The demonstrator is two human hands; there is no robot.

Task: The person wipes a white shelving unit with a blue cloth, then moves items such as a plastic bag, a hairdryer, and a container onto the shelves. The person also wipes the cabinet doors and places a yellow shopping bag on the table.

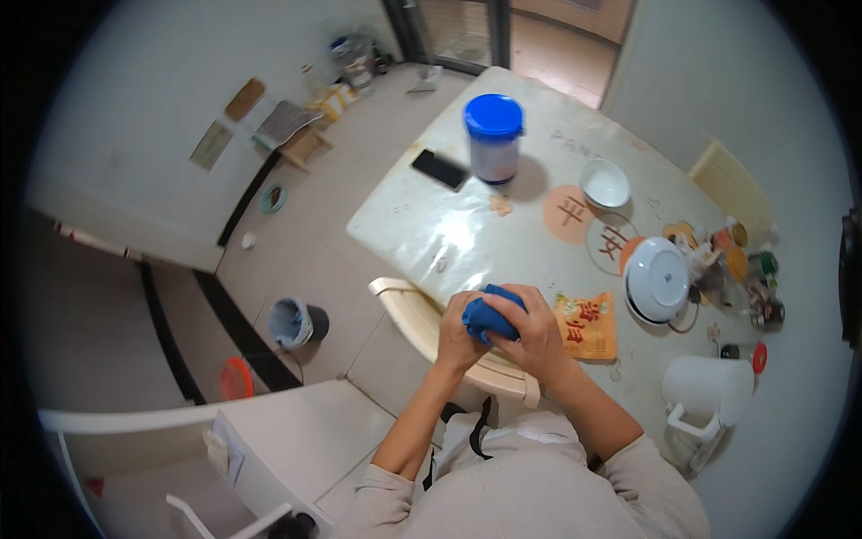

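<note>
A crumpled blue cloth (486, 319) is bunched between my two hands, above the near edge of the table and the chair back. My left hand (459, 330) wraps its left side. From the right, my right hand (536, 330) presses over it, fingers on top and thumb toward me. Whether anything lies inside the cloth is hidden. Just right of my right hand, an orange packet (592, 326) with printed writing rests on the table (404, 222). The curved back of a cream chair (411, 323) stands right below my hands.
Toward the far side stand a blue-lidded jar (495, 155), a dark phone (440, 170) and a white bowl (605, 184). An upturned plate (656, 279), several jars (735, 263) and a white kettle (707, 389) line the right. A lined bin (296, 323) sits on the floor at left.
</note>
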